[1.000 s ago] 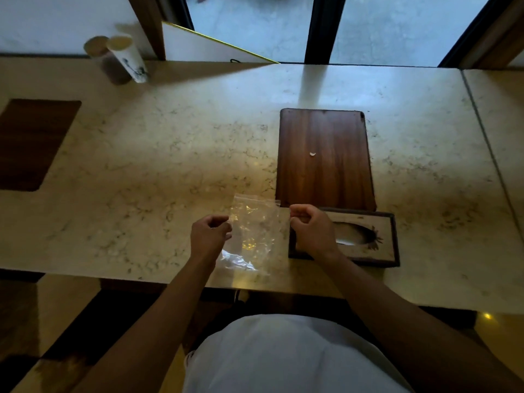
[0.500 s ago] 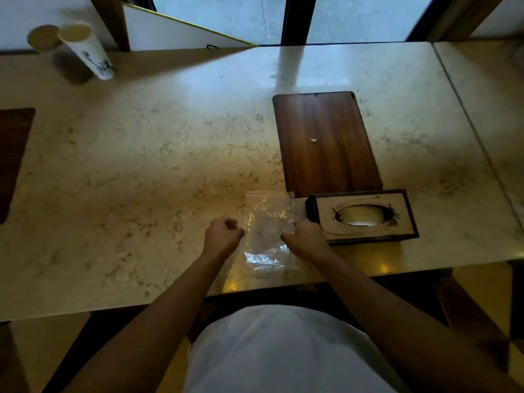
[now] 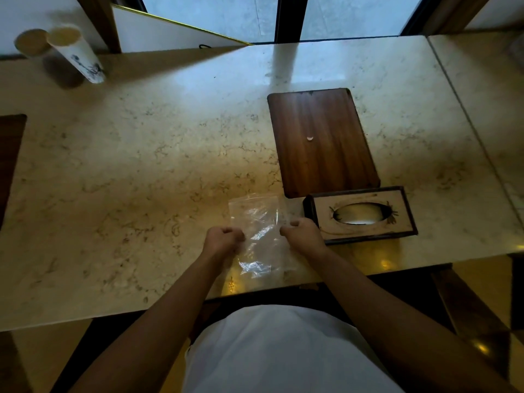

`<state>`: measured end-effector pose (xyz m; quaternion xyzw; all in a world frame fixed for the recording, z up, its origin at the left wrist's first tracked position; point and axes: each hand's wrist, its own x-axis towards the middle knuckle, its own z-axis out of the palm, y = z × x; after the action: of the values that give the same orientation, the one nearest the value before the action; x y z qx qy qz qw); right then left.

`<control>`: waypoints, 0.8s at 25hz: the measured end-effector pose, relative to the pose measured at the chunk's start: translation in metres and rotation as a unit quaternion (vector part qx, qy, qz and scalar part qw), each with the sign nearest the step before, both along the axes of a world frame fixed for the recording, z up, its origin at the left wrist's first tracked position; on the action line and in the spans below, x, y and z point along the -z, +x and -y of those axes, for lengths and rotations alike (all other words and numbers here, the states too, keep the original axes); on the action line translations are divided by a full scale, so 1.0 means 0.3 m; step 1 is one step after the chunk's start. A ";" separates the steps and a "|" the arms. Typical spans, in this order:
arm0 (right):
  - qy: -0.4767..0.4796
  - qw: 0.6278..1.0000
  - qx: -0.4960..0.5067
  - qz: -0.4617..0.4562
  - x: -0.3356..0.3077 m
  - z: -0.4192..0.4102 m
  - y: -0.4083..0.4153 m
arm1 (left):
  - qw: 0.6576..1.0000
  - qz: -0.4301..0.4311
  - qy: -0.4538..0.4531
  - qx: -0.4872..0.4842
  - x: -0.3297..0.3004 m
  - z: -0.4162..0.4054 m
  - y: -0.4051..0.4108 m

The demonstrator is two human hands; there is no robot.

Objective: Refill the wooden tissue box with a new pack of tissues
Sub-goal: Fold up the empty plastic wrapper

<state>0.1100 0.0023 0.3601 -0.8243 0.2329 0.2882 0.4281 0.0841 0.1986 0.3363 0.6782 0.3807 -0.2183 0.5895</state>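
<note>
Head view: wooden tissue box (image 3: 361, 217) sits on the desk (image 3: 141, 165), touching the right hand (image 3: 302, 235). Both hands' fingers, curled tight, pinch a clear plastic wrapper (image 3: 262, 231) between them; left hand (image 3: 222, 241) grips its opposite edge. A dark wooden board (image 3: 320, 140) lies beyond.

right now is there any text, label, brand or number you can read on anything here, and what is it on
No readable text anywhere.
White cup: a dark ink marking, too blurred to tell whether it is writing or a drawing.
Tissue box: only a decorative pattern around the oval opening, no words.
Clear plastic wrapper, held by left hand and right hand: no print visible.
Wooden board: plain.
</note>
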 end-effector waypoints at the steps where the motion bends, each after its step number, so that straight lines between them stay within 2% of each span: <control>1: 0.014 1.000 0.009 -0.007 0.000 0.003 0.002 | 1.000 -0.003 -0.019 -0.005 -0.005 -0.004 -0.006; 4: 0.070 0.995 0.049 -0.052 0.014 0.006 -0.003 | 0.997 -0.016 -0.064 -0.036 -0.019 -0.012 -0.032; 6: 0.157 0.976 0.108 -0.101 0.009 -0.008 -0.019 | 0.994 -0.017 -0.088 -0.061 -0.036 -0.018 -0.049; 8: 0.203 0.966 0.119 -0.109 0.010 -0.015 -0.037 | 0.991 -0.011 -0.108 -0.075 -0.047 -0.025 -0.061; 14: 0.210 0.975 0.062 -0.046 0.011 0.014 -0.084 | 0.985 0.033 -0.150 -0.082 -0.058 -0.028 -0.086; 20: 0.182 0.978 0.095 0.043 -0.028 0.105 -0.140 | 0.974 0.047 -0.221 0.017 -0.033 -0.008 -0.104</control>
<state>0.0679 -0.0293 0.3684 -0.7183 0.2346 0.2481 0.6062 0.0530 0.2011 0.3461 0.5470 0.2835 -0.2747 0.7382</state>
